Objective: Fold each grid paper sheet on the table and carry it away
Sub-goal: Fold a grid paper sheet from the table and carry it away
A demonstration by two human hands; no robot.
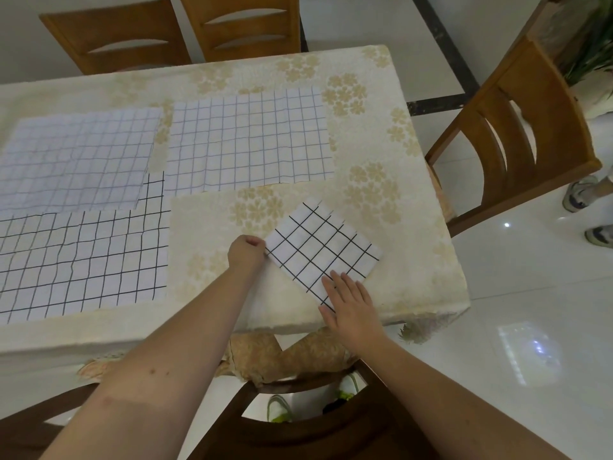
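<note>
Both forearms reach forward over the near edge of the table [414, 207]. The left hand [246, 252] is curled, its fingers and thumb pinching the left corner of the folded grid sheet [323, 249]. The right hand [351, 302] lies flat with straight fingers spread, pressing down on the sheet's near corner.

The folded grid sheet is a small white square with bold black lines, turned like a diamond. It rests on the right part of the table near the front edge, with layered edges showing at its far corner.

Three unfolded sheets lie flat to the left. The black-lined sheet [83, 257] is nearest, well apart from the folded one. Behind it sits a faint-lined sheet [79, 154] that overlaps its far edge, and a second faint-lined sheet [248, 141] lies just beside that one, toward the table's middle. All three show light creases.

The table wears a cream cloth with a tan flower pattern. Wooden chairs [517, 134] stand around it on a glossy white floor.
</note>
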